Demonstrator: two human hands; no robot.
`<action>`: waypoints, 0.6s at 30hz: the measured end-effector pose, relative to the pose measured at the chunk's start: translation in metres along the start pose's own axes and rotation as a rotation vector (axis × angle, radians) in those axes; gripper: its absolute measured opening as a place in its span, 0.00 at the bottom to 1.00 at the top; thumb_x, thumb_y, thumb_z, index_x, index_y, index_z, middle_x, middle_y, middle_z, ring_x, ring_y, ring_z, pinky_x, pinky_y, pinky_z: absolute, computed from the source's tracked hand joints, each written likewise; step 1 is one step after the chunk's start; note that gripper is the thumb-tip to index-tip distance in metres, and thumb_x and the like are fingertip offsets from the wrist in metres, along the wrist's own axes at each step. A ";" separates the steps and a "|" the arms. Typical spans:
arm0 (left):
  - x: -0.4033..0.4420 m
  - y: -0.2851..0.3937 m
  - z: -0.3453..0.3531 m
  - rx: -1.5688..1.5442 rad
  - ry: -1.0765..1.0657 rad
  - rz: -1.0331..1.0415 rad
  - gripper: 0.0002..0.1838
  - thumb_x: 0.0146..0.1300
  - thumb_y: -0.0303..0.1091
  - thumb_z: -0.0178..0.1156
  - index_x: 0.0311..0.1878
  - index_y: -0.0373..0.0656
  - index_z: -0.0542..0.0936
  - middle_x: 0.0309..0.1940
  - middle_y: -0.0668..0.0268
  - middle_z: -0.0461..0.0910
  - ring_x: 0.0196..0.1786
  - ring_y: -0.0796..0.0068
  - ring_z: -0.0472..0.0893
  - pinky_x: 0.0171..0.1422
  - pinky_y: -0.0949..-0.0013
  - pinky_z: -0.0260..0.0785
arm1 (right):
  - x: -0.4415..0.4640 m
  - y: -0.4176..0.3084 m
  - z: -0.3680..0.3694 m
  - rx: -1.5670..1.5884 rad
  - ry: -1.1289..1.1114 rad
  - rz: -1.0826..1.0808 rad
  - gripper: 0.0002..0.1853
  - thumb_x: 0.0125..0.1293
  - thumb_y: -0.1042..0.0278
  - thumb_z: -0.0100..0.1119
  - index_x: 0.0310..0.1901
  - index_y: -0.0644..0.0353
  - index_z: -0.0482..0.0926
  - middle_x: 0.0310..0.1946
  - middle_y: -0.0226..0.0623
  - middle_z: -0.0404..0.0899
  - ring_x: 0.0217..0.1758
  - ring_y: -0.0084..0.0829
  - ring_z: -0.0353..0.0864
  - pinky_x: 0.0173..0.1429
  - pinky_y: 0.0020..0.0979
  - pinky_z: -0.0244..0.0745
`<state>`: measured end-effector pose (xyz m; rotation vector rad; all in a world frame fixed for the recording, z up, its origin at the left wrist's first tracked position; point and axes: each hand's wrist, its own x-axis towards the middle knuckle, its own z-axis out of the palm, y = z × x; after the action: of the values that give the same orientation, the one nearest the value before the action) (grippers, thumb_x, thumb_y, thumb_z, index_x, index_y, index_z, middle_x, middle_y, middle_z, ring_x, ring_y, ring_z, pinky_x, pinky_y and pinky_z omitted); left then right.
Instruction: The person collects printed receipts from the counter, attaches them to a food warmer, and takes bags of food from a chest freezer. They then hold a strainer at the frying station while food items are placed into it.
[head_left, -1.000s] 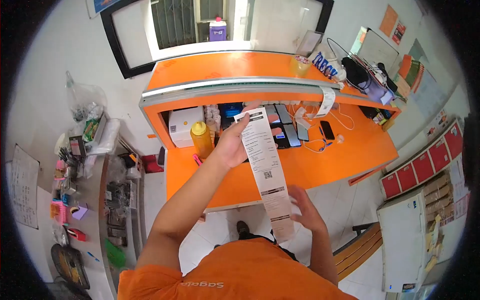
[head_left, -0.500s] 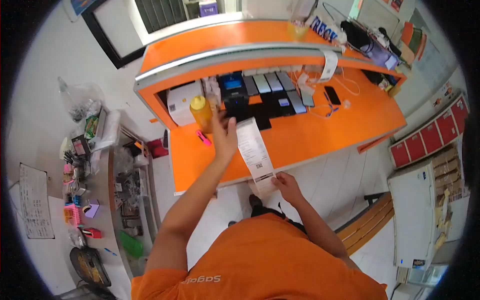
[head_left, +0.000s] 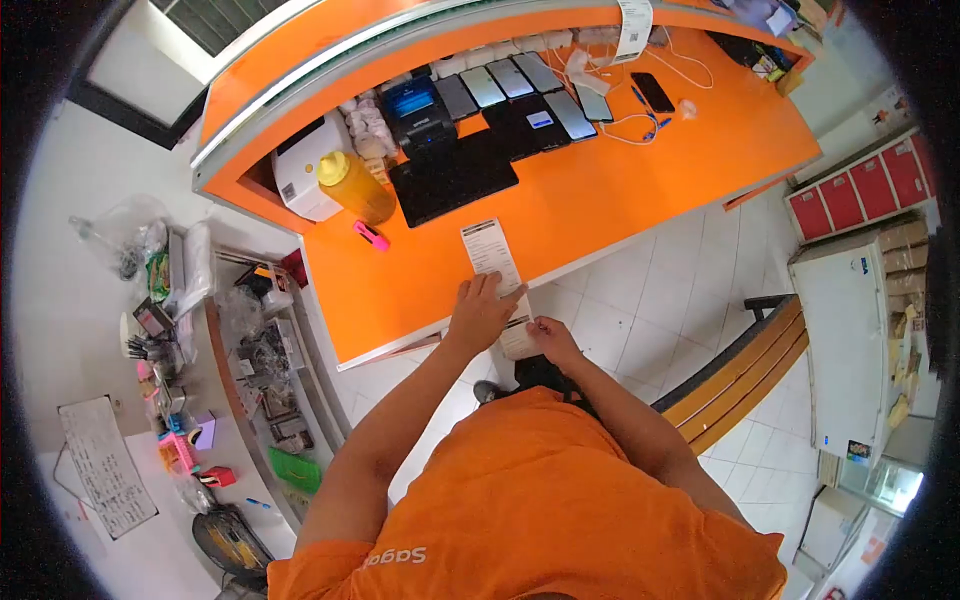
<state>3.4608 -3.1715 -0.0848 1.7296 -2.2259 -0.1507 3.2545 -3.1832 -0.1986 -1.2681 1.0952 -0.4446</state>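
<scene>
A long printed paper receipt [head_left: 487, 245] lies with its upper part on the orange desk [head_left: 620, 190], its lower end hanging past the front edge. My left hand [head_left: 483, 312] rests on the receipt near that edge, palm down, fingers extended. At the lower end, my right hand [head_left: 556, 341] pinches the paper between thumb and fingers. Beyond the receipt lies a black tablet [head_left: 455, 178]. A pink highlighter [head_left: 371, 236] and a yellow squeeze bottle [head_left: 354, 187] are to its left.
Several phones [head_left: 516, 78] and a black printer [head_left: 416, 113] stand along the back of the desk. A white box-shaped device [head_left: 312, 170] is at the left. A cluttered shelf [head_left: 235, 400] runs down the left side. A wooden bench [head_left: 740, 375] and white freezer [head_left: 845, 340] are at right.
The receipt has come down from mid-air onto the desk. My left hand has moved from holding it up to pressing on it. The view has shifted closer to the desk.
</scene>
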 end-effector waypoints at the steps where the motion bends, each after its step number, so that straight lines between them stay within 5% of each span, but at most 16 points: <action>1: 0.003 -0.001 0.000 0.019 -0.015 -0.040 0.21 0.68 0.38 0.58 0.64 0.62 0.81 0.58 0.54 0.74 0.62 0.52 0.72 0.62 0.49 0.64 | 0.007 0.004 0.001 0.030 -0.009 -0.010 0.15 0.76 0.58 0.56 0.41 0.64 0.80 0.33 0.31 0.80 0.38 0.24 0.75 0.47 0.32 0.74; 5: 0.007 -0.008 0.011 0.122 0.031 -0.105 0.22 0.67 0.39 0.58 0.64 0.63 0.81 0.58 0.55 0.73 0.62 0.50 0.70 0.62 0.47 0.63 | 0.011 -0.007 -0.002 0.138 -0.069 0.045 0.15 0.80 0.56 0.52 0.42 0.59 0.79 0.33 0.22 0.76 0.37 0.16 0.71 0.43 0.25 0.70; 8: 0.005 -0.005 0.015 0.147 0.058 -0.138 0.22 0.67 0.40 0.59 0.64 0.63 0.81 0.59 0.55 0.72 0.62 0.49 0.70 0.62 0.45 0.62 | 0.029 0.021 0.016 0.436 -0.150 0.094 0.15 0.80 0.56 0.52 0.48 0.60 0.81 0.37 0.26 0.80 0.40 0.19 0.74 0.48 0.27 0.73; 14: 0.009 -0.022 0.007 0.085 -0.015 -0.338 0.27 0.63 0.44 0.64 0.67 0.59 0.78 0.63 0.50 0.71 0.63 0.46 0.70 0.62 0.44 0.63 | 0.022 0.053 0.025 -0.208 -0.287 0.214 0.20 0.79 0.54 0.53 0.52 0.65 0.82 0.41 0.32 0.84 0.46 0.25 0.78 0.54 0.30 0.75; 18: 0.003 -0.055 -0.002 0.044 0.140 -0.693 0.40 0.58 0.52 0.68 0.72 0.43 0.70 0.67 0.45 0.68 0.65 0.43 0.69 0.64 0.43 0.64 | 0.015 0.031 -0.007 -0.154 -0.244 0.142 0.21 0.79 0.53 0.53 0.50 0.67 0.82 0.40 0.32 0.85 0.44 0.24 0.78 0.53 0.30 0.75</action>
<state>3.5116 -3.1884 -0.0972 2.3807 -1.4635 -0.1279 3.2467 -3.1897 -0.2326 -1.3302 1.0177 -0.0960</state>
